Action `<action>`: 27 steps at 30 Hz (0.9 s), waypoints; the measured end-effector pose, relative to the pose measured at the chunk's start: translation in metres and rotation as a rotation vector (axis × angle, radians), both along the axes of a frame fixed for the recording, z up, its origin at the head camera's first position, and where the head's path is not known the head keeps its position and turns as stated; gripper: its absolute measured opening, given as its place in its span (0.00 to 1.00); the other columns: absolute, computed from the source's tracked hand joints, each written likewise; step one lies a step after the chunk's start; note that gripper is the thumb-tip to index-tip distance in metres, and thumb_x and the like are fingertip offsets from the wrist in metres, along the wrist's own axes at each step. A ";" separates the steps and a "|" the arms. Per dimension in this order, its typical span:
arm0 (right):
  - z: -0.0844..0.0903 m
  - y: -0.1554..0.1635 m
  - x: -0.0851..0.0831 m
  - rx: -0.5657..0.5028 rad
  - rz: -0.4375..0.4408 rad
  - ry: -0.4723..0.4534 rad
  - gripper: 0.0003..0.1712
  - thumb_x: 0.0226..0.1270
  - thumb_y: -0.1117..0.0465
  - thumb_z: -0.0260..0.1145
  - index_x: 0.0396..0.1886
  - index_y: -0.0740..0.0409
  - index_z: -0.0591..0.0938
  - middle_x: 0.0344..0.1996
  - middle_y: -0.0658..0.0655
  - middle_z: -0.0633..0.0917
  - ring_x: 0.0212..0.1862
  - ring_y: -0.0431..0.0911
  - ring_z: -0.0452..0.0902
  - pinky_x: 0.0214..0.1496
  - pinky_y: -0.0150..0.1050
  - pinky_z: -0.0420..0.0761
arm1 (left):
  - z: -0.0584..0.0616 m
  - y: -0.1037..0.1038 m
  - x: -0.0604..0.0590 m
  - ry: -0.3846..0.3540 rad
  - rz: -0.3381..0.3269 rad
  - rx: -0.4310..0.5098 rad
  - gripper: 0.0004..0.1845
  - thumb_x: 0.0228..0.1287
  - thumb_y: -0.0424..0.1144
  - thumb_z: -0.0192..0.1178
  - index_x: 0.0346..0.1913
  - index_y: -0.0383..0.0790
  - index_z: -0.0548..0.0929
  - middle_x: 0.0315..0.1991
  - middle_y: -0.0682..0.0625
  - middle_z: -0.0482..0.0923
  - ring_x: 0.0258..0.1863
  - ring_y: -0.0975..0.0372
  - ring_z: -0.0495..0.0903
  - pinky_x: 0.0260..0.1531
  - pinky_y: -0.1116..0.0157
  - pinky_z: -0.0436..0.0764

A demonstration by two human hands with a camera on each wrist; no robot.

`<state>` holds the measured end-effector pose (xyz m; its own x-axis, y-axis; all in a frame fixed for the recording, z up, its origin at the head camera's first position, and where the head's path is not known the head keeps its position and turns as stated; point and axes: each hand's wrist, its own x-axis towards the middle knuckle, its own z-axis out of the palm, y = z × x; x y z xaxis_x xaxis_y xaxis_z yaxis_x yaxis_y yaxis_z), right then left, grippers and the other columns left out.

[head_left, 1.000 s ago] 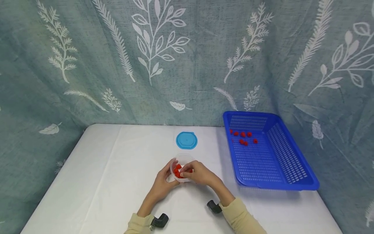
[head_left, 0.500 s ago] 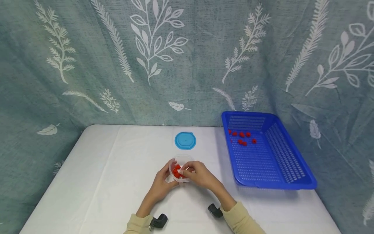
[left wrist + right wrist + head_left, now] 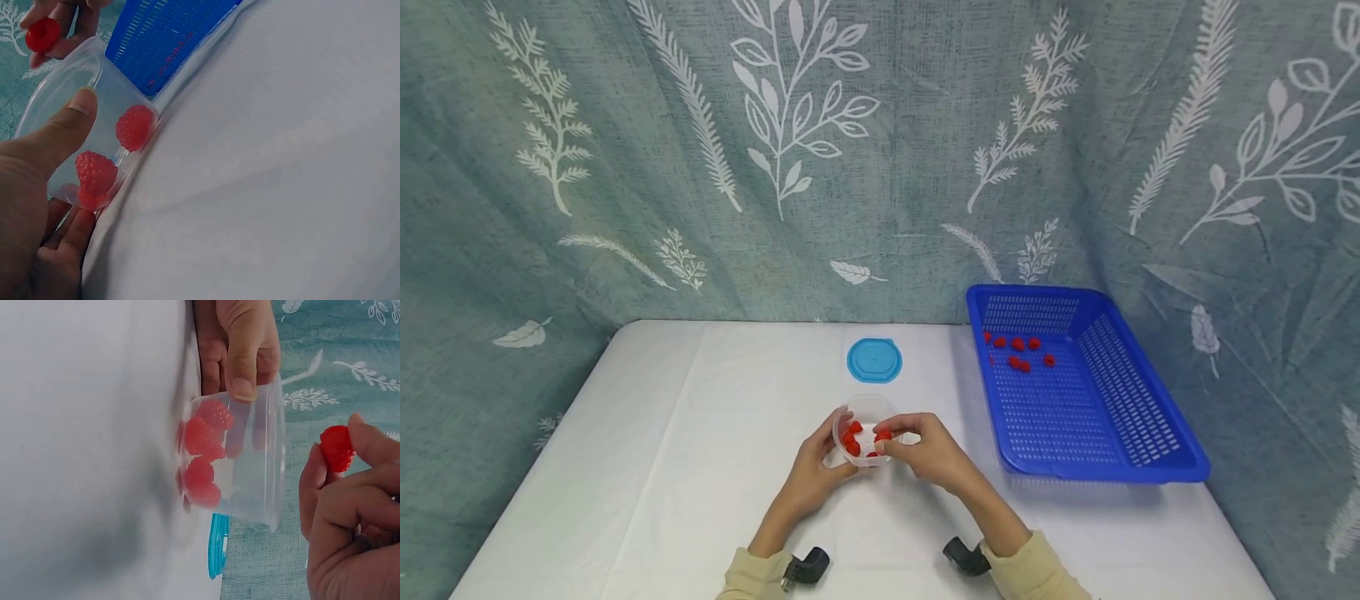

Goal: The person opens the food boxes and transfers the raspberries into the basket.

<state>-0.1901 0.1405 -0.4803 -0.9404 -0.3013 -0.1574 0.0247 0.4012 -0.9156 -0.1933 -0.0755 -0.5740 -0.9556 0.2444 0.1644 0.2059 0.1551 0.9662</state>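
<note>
We steady the clear tub [image 3: 863,433] with our left hand [image 3: 812,475] at near centre; our right hand [image 3: 928,454] pinches one raspberry [image 3: 883,435] just above it, so squeezing harder could crush it

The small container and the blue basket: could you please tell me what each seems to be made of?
The small container, held by the left hand, looks like thin clear plastic with a smooth, slightly frosted finish: the raspberries show through its wall. The blue basket seems to be rigid moulded plastic, glossy, its walls and floor pierced by regular slots.
</note>
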 end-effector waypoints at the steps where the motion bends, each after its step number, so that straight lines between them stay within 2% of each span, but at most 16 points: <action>1: 0.000 0.001 0.001 -0.011 0.006 -0.009 0.18 0.66 0.58 0.72 0.52 0.62 0.86 0.43 0.57 0.84 0.14 0.40 0.56 0.15 0.27 0.63 | 0.000 0.000 0.000 0.003 0.000 0.000 0.48 0.56 0.32 0.75 0.78 0.44 0.63 0.72 0.42 0.71 0.73 0.49 0.69 0.73 0.52 0.66; 7: 0.006 0.007 0.010 -0.079 0.083 -0.026 0.16 0.71 0.59 0.68 0.52 0.65 0.85 0.40 0.60 0.88 0.14 0.38 0.55 0.14 0.26 0.59 | 0.002 0.001 0.000 0.011 -0.003 -0.008 0.48 0.56 0.31 0.75 0.79 0.43 0.62 0.72 0.41 0.71 0.73 0.50 0.69 0.73 0.55 0.66; 9: 0.011 0.009 0.012 -0.082 0.119 0.004 0.16 0.74 0.60 0.65 0.53 0.66 0.85 0.39 0.61 0.89 0.18 0.38 0.62 0.18 0.27 0.62 | 0.001 0.001 -0.001 0.015 0.003 -0.014 0.48 0.57 0.31 0.75 0.78 0.44 0.63 0.72 0.41 0.71 0.73 0.50 0.69 0.73 0.54 0.66; 14: 0.028 0.016 0.015 -0.066 0.188 0.111 0.17 0.78 0.60 0.59 0.57 0.66 0.83 0.40 0.59 0.88 0.33 0.39 0.71 0.30 0.29 0.67 | -0.001 0.001 -0.001 0.007 0.020 -0.026 0.48 0.56 0.33 0.76 0.78 0.46 0.63 0.71 0.43 0.72 0.73 0.50 0.69 0.73 0.52 0.66; 17: 0.041 0.022 0.015 -0.080 0.199 0.127 0.19 0.79 0.60 0.59 0.61 0.65 0.82 0.43 0.60 0.86 0.24 0.38 0.66 0.24 0.28 0.64 | -0.002 0.001 -0.001 0.007 0.018 -0.021 0.47 0.56 0.33 0.76 0.78 0.47 0.64 0.71 0.43 0.72 0.73 0.49 0.69 0.73 0.51 0.66; 18: 0.045 0.024 0.015 -0.081 0.202 0.129 0.19 0.79 0.59 0.59 0.62 0.63 0.81 0.44 0.61 0.86 0.22 0.37 0.65 0.22 0.27 0.64 | -0.003 0.000 -0.001 0.009 0.017 -0.021 0.47 0.56 0.33 0.76 0.78 0.47 0.64 0.71 0.43 0.72 0.73 0.49 0.69 0.73 0.50 0.66; 20: 0.054 0.029 0.015 -0.081 0.196 0.118 0.20 0.78 0.58 0.61 0.64 0.59 0.81 0.45 0.60 0.84 0.16 0.38 0.56 0.16 0.27 0.58 | -0.004 0.000 -0.002 0.012 0.018 -0.023 0.47 0.56 0.33 0.76 0.78 0.47 0.64 0.71 0.44 0.72 0.73 0.50 0.69 0.72 0.50 0.67; 22: 0.062 0.034 0.014 -0.063 0.183 0.112 0.21 0.75 0.57 0.64 0.64 0.55 0.81 0.46 0.59 0.84 0.13 0.38 0.54 0.15 0.28 0.57 | -0.004 0.000 -0.002 0.011 0.020 -0.028 0.47 0.56 0.33 0.76 0.78 0.47 0.64 0.71 0.45 0.72 0.72 0.50 0.70 0.73 0.50 0.67; 25: 0.072 0.043 0.010 -0.034 0.154 0.134 0.22 0.71 0.58 0.69 0.63 0.54 0.81 0.44 0.58 0.85 0.14 0.39 0.63 0.18 0.29 0.62 | -0.003 0.001 -0.001 0.013 0.018 -0.033 0.47 0.56 0.33 0.76 0.78 0.47 0.64 0.72 0.45 0.72 0.72 0.51 0.70 0.73 0.51 0.67; 27: 0.079 0.050 0.007 -0.022 0.130 0.153 0.22 0.67 0.60 0.72 0.60 0.56 0.81 0.43 0.59 0.86 0.18 0.41 0.72 0.21 0.30 0.69 | -0.002 0.001 0.000 0.011 0.015 -0.033 0.47 0.56 0.32 0.75 0.78 0.46 0.64 0.72 0.45 0.72 0.72 0.51 0.70 0.73 0.51 0.67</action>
